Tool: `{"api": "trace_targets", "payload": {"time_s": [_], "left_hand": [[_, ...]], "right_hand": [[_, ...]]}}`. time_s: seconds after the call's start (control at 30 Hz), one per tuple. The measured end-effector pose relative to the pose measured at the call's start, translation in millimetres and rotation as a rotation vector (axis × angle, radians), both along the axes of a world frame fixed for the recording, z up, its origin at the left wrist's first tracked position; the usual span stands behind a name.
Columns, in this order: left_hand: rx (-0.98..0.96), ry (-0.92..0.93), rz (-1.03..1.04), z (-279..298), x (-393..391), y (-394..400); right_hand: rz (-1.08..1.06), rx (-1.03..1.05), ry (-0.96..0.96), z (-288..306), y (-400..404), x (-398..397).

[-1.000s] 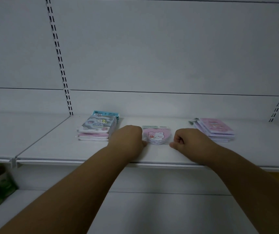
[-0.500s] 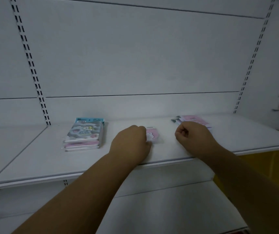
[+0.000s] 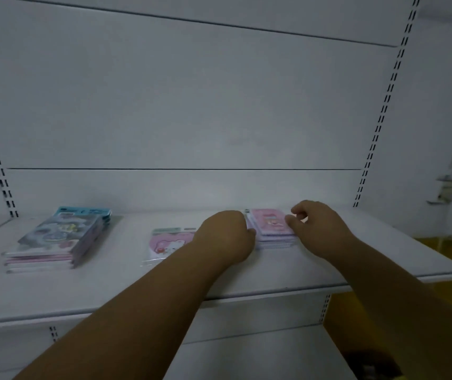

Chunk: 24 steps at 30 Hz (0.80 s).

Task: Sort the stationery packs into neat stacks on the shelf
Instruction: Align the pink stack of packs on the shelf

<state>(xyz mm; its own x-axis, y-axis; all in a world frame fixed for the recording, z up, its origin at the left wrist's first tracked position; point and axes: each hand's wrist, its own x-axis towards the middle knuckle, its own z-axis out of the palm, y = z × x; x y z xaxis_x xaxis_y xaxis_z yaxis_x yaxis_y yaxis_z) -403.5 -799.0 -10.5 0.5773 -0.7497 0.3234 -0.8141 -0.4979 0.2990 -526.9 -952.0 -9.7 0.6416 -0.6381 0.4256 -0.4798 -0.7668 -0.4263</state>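
From over the person's shoulders, the white shelf [image 3: 315,272] has bare board along its front lip and off to the right end. The pink stack [image 3: 272,229] sits toward the back, between both hands. The left hand [image 3: 226,234] is curled against its left side, fingers hidden behind the knuckles, so I cannot tell whether it grips. The right hand [image 3: 315,226] touches the right edge with loosely bent fingers. The heart-shaped pack [image 3: 164,244] lies half hidden behind the left wrist; the blue-topped stack [image 3: 60,239] stands well apart, left.
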Motion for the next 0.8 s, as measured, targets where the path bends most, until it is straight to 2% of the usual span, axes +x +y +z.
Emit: {"api": "trace_targets", "payload": {"time_s": [0.1, 0.17, 0.37, 0.47, 0.53, 0.6, 0.7, 0.8], "left_hand": [[0.113, 0.101, 0.038, 3, -2, -31], [0.084, 0.171, 0.103, 6, -1, -47], [-0.097, 0.391, 0.279, 5, 2, -60], [-0.235, 0.593, 0.273, 5, 2, -58], [-0.299, 0.681, 0.271, 2, 2, -59], [-0.293, 0.712, 0.262, 2, -1, -60], [-0.233, 0.663, 0.257, 7, -7, -65], [-0.270, 0.685, 0.264, 8, -12, -66]], "right_hand": [[0.032, 0.206, 0.135, 3, -22, 6], [0.107, 0.342, 0.131, 3, -24, 12], [0.157, 0.323, 0.014, -11, -23, 26], [0.264, 0.537, -0.152, -15, -22, 26], [0.291, 0.691, -0.196, -14, -24, 26], [0.233, 0.642, -0.147, -13, -26, 27], [0.142, 0.556, -0.073, -8, -25, 29], [0.139, 0.642, -0.103, -5, -26, 30]]}}
